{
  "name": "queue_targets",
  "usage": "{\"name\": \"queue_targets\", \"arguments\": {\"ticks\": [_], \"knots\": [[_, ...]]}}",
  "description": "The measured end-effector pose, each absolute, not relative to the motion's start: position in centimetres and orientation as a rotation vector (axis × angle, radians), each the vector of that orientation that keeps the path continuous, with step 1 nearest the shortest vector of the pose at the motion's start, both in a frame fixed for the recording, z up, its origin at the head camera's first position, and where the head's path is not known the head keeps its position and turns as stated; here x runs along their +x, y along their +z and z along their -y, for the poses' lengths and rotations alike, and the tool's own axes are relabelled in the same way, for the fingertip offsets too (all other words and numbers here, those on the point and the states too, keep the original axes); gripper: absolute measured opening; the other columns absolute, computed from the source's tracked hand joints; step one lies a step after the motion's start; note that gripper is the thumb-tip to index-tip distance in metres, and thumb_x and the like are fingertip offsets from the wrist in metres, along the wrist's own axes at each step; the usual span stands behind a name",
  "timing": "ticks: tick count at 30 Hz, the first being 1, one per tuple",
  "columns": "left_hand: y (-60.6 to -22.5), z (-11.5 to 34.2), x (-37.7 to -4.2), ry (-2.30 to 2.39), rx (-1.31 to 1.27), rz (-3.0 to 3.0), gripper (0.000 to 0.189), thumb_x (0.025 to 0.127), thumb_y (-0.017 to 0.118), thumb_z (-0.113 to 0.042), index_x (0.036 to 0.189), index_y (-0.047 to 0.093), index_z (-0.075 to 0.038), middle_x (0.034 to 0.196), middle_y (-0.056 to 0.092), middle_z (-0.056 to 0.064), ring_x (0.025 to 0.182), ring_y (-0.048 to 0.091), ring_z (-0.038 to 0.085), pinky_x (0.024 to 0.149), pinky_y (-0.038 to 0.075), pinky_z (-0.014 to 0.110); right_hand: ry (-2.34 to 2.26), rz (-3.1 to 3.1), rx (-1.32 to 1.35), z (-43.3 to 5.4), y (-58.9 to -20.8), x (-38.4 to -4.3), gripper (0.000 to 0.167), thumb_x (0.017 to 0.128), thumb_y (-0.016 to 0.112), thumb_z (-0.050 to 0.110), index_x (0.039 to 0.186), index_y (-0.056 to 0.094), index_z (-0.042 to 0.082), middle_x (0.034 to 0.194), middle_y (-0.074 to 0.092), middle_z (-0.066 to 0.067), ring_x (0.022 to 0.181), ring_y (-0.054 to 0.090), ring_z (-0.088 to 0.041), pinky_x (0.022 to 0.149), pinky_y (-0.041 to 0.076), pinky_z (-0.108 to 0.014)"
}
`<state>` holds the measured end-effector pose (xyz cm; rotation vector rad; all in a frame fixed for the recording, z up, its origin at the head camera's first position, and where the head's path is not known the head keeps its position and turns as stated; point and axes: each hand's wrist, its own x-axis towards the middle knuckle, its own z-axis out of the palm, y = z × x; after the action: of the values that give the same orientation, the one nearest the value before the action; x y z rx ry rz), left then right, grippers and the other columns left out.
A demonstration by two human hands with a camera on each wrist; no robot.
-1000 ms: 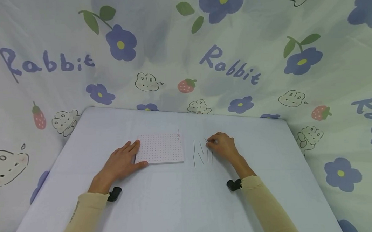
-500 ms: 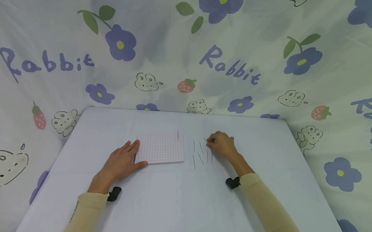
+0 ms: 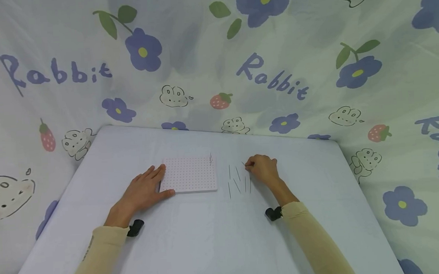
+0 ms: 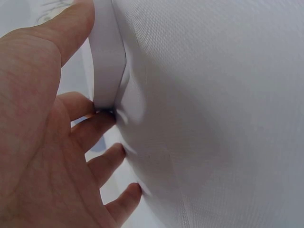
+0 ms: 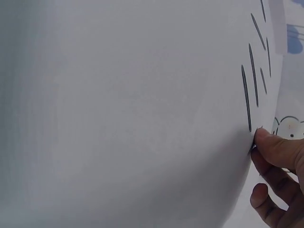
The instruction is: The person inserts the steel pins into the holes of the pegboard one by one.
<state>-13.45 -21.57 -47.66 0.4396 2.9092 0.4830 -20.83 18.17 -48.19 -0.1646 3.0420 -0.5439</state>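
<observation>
A white board (image 3: 188, 176) with a grid of small holes lies on the table. Several thin dark needles (image 3: 210, 158) stand in its far right corner. My left hand (image 3: 144, 192) rests spread against the board's left side, its thumb by the near left corner. In the left wrist view, the thumb and a fingertip touch the board's edge (image 4: 107, 57). Right of the board, my right hand (image 3: 263, 168) pinches a needle (image 3: 243, 163) between thumb and forefinger, low at the table; most of it is hidden by the fingers. Several loose needles (image 3: 236, 173) lie beside that hand.
A white cloth covers the table (image 3: 210, 237). Behind it and at the sides hangs a curtain (image 3: 186, 64) printed with flowers and rabbits. Each wrist carries a small black camera, one at the left cuff (image 3: 135, 228), one at the right cuff (image 3: 273, 214).
The right hand has shifted only slightly, with the needle's end a little clearer of the fingertips. The left hand and the board have stayed in place.
</observation>
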Motion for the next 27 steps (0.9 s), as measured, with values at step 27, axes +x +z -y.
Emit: {"name": "queue_targets", "arguments": {"ticks": [27], "knots": [[-47.64, 21.52, -13.4, 0.464, 0.438, -2.92, 0.097, 0.091, 0.064, -0.06, 0.156, 0.029, 0.002, 0.163, 0.029, 0.02, 0.149, 0.023, 0.045, 0.116, 0.021, 0.066, -0.54, -2.948, -0.078, -18.24, -48.08, -21.33, 0.012, 0.089, 0.068, 0.019, 0.083, 0.078, 0.014, 0.084, 0.073, -0.001, 0.08, 0.064, -0.025, 0.092, 0.044, -0.063]]}}
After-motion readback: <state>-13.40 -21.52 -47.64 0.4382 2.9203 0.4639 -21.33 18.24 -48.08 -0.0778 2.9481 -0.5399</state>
